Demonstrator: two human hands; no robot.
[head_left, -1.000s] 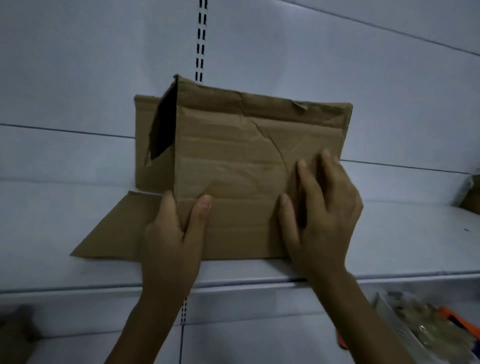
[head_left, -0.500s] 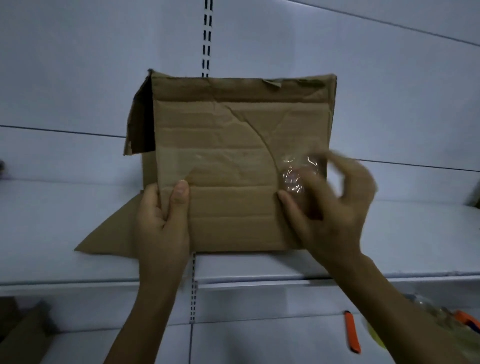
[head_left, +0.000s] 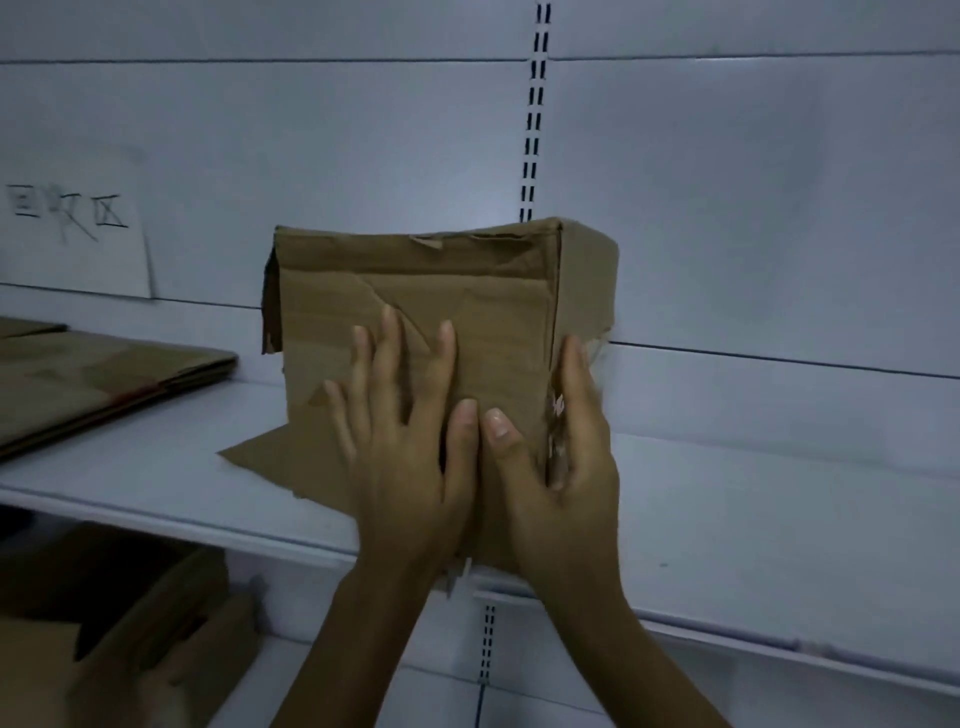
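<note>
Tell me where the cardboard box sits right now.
Head view, centre: the cardboard box stands on the white shelf, left hand flat on its front, right hand at its right edge; flattened cardboard lies to its left.

A shop stockroom, as I see it: white shelving on a slotted upright above my left hand, flattened cartons and a handwritten sign to its left.
</note>
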